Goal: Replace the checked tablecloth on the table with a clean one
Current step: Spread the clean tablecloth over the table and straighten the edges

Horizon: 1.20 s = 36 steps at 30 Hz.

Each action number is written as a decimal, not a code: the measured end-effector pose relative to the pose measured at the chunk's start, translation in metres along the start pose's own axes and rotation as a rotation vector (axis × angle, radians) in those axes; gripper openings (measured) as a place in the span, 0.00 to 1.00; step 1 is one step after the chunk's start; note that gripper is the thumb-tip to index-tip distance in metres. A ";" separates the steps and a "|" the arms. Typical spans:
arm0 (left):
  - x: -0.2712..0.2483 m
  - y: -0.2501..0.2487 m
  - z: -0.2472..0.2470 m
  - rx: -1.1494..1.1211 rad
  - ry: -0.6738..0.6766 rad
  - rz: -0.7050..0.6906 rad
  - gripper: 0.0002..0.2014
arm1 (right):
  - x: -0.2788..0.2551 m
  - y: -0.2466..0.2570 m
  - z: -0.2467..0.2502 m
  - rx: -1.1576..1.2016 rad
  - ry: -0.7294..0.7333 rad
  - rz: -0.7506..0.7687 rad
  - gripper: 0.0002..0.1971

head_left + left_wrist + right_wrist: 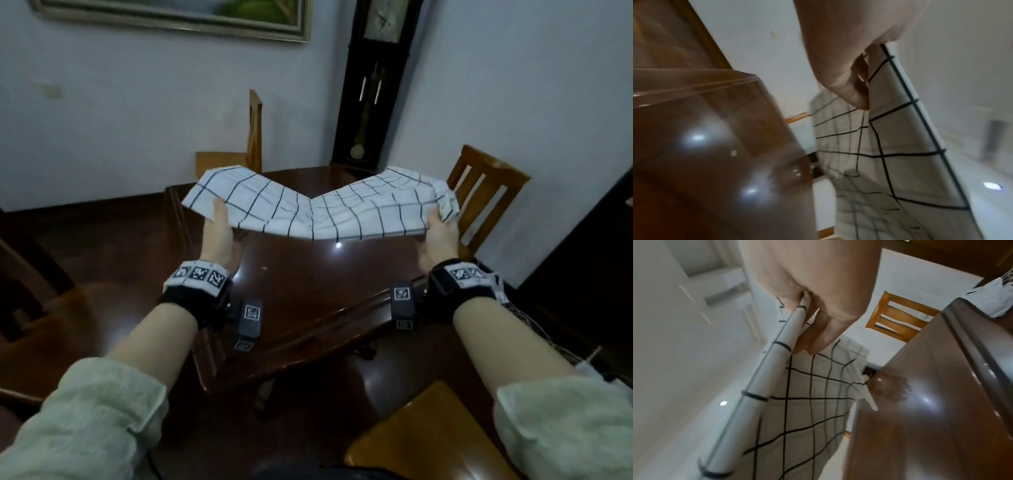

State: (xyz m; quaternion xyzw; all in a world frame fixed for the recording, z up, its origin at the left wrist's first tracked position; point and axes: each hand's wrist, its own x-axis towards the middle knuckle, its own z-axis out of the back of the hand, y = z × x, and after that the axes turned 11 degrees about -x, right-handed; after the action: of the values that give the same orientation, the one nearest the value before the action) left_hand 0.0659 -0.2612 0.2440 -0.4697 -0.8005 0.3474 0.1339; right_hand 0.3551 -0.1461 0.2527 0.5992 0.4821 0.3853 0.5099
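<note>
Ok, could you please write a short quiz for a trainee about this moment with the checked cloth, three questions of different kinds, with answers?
1. True or false: the checked tablecloth lies spread flat on the table.
2. Which holds the cloth? A) left hand only B) right hand only C) both hands
3. Fill in: against the far wall stands a tall pendulum ____.

Key: 1 false, it is folded and held above the bare table; 2 C; 3 clock.
</note>
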 end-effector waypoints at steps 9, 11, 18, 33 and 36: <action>0.047 0.114 0.141 1.000 -0.197 0.863 0.19 | 0.078 -0.170 0.034 -1.476 0.304 -0.434 0.19; 0.062 0.131 0.157 1.292 -0.060 0.786 0.17 | 0.086 -0.194 0.026 -1.407 0.324 -0.454 0.19; 0.141 0.125 0.165 1.532 -0.161 0.437 0.29 | 0.084 -0.222 -0.054 -1.452 0.595 -0.474 0.07; 0.173 0.152 0.158 1.270 -0.096 0.661 0.35 | 0.074 -0.260 -0.087 -1.310 0.680 -0.571 0.24; 0.161 0.152 0.143 1.330 -0.033 0.782 0.30 | 0.074 -0.254 -0.089 -1.280 0.756 -0.543 0.24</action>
State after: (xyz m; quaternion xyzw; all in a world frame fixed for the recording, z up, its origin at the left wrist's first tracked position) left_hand 0.0045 -0.1380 0.0185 -0.5337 -0.2011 0.7845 0.2435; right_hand 0.2407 -0.0492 0.0177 -0.1207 0.4367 0.6274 0.6334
